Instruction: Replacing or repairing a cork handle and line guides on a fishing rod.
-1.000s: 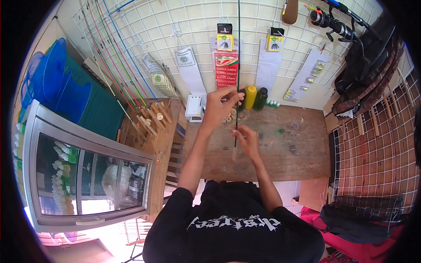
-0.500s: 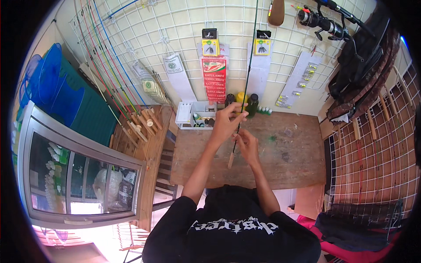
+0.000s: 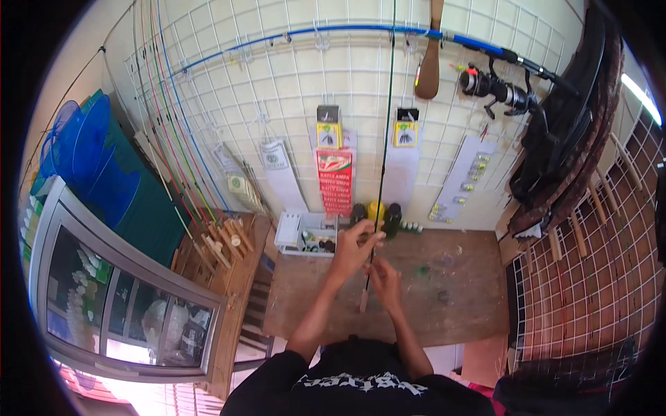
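A thin dark fishing rod (image 3: 385, 149) stands nearly upright before me, its pale handle (image 3: 363, 301) low over the workbench (image 3: 444, 305). My left hand (image 3: 354, 251) is closed, thumb and fingers pinching the rod's shaft. Just below and to the right, my right hand (image 3: 386, 283) has its fingertips drawn together at the shaft above the handle. Whether a small part or thread lies between those fingertips is too small to tell.
At the bench's back stand a white organizer tray (image 3: 291, 243), dark bottles (image 3: 393, 219) and a yellow container (image 3: 375, 211). A blue rod with a reel (image 3: 499, 90) hangs across the wall grid. Left are wooden-handled rods (image 3: 220, 243) and a glass cabinet (image 3: 132, 305).
The view has tilted upward, so the bench and hands sit lower and more of the wall and the blue rod shows. Both hands stay at about the same places on the shaft.
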`<state>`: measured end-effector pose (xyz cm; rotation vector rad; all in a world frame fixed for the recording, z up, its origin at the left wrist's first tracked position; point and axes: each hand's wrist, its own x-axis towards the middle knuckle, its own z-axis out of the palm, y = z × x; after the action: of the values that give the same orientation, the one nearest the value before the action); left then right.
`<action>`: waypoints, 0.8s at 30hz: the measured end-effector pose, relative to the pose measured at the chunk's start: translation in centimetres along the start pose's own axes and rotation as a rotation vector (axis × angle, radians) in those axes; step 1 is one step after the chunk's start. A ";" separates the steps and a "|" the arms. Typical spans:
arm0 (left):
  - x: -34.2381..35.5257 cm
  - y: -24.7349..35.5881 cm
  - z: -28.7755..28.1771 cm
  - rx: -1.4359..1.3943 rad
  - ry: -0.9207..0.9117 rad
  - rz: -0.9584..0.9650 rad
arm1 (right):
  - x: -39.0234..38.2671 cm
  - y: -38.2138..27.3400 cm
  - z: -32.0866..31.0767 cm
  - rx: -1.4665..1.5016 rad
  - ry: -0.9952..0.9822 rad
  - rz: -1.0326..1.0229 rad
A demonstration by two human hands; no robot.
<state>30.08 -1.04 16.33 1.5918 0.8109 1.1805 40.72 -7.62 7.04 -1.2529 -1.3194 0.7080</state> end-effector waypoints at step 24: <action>-1.6 -8.4 -4.4 -0.200 0.182 -0.113 | -0.8 5.5 -1.9 0.140 -0.220 0.247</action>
<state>25.61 1.53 8.18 1.2732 0.8594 1.2947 43.78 -7.50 2.03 -1.2629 -1.2769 1.1211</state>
